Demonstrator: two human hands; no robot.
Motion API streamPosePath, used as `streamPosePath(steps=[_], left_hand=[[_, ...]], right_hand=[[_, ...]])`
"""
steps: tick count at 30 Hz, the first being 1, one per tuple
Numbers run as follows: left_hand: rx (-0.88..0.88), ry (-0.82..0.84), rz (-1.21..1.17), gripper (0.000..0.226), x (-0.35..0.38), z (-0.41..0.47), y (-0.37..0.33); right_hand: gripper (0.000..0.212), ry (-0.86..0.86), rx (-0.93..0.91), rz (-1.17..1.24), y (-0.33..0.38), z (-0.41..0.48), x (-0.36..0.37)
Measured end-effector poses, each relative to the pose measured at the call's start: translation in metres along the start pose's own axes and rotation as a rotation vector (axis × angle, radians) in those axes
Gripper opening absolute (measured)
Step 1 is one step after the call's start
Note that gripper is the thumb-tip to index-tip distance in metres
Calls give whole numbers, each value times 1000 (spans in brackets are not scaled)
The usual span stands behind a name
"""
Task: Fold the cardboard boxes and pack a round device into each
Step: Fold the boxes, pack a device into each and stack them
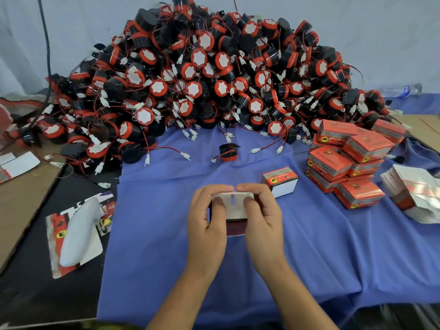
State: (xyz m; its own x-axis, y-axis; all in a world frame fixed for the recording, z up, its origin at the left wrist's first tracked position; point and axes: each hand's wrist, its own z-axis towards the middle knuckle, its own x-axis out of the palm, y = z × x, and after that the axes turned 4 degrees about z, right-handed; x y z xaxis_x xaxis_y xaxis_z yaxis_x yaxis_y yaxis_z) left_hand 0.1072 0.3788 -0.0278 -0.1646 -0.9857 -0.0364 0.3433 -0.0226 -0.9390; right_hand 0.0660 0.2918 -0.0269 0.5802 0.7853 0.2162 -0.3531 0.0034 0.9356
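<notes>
Both hands — left hand, right hand — grip one cardboard box; one lone round device, one folded box beyond.

- One head-worn camera looks forward and down across the cloth-covered tabletop from the person's side.
- It sits near. Both forearms come in from the bottom edge, and the left hand and right hand hold a cardboard box just below centre.
- The wide angle takes in the heap of round devices and the pale wall behind it.
</notes>
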Motion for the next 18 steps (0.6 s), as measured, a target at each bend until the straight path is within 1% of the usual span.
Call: streamPosePath(steps=[3,6,9,11,14,18], left_hand=[[-34,-18,-27,44,0,-2,0],[-133,3,-122,31,-2,-3,-2],[-176,54,-166,27,-4,-4,-3],[-165,90,-136,24,-5,-4,-4],[-185,119,-151,32,-8,-3,-2],[-132,77,-132,32,-8,-5,-5]], right_hand=[[25,35,16,-15,-1,-1,-3],[22,85,-4,-30,-1,-3,-5],[13,83,-13,-41,-2,-5,-6],[21,86,1,-51,-1,-6,-7],[30,74,28,-50,2,-8,-6],[34,32,65,-44,4,-8,-3]])
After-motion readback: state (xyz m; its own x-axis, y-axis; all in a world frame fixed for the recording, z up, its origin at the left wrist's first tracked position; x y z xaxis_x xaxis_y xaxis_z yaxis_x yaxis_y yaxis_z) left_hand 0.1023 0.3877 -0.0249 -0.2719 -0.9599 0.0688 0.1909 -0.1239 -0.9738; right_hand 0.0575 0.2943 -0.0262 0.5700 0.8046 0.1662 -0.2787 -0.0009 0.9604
